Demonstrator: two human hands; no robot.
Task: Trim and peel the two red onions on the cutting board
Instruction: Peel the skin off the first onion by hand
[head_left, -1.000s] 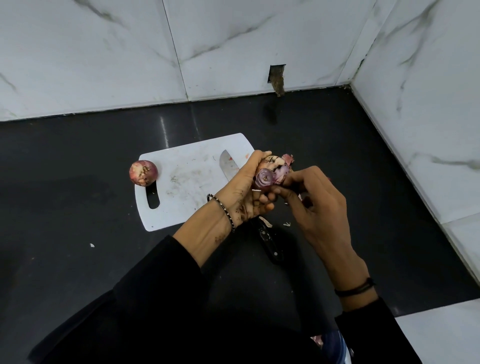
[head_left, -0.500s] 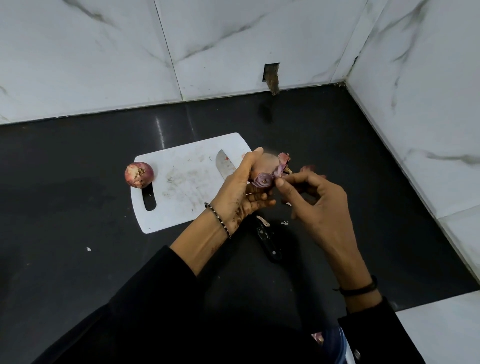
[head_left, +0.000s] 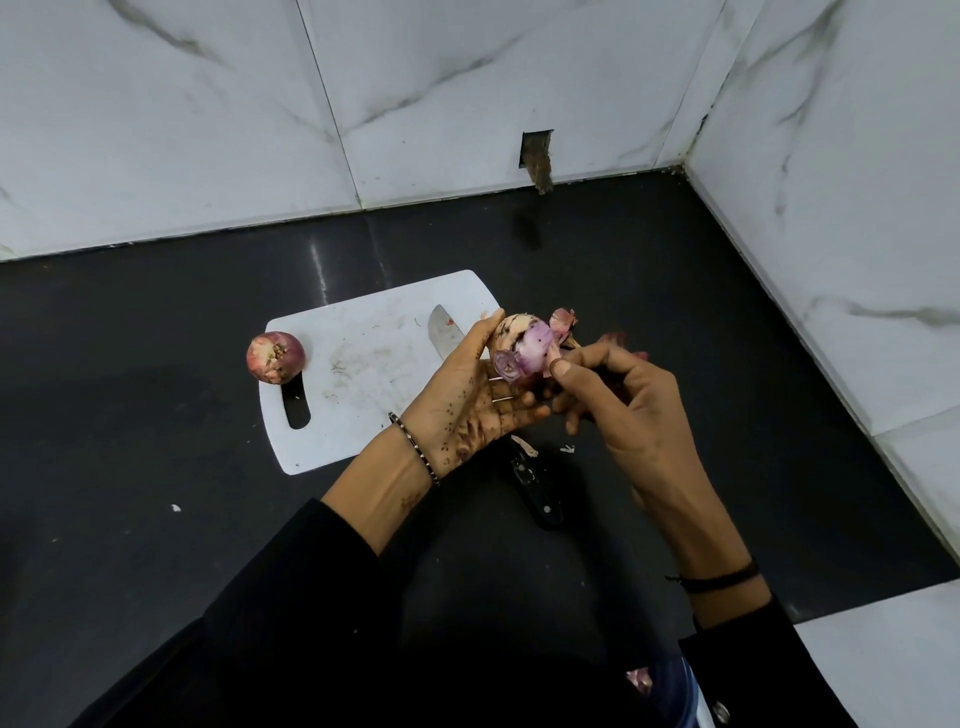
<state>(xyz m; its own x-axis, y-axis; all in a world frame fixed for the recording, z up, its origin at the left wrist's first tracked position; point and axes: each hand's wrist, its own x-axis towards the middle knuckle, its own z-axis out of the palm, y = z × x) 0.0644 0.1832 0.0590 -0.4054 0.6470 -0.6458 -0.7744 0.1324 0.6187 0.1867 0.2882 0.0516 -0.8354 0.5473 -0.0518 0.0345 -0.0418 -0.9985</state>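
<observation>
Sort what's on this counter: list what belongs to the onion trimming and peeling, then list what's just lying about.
Belongs to the job:
- onion being peeled, held in the left hand
- right hand, pinching its skin
- second onion, at the cutting board's left edge
- cutting board
- knife

Lying about:
- peel scraps on the black counter
- wall cutout

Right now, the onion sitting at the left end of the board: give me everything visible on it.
The second onion is small, round and reddish-pink, with its dry papery skin on, mottled pale and marked with dark specks. One end faces the camera and shows a rough pale patch; whether that end is already trimmed cannot be told. It rests at the left edge of the white cutting board, just above the handle slot, partly over the black counter. Neither hand touches it, and the knife blade lies well clear to its right.
</observation>
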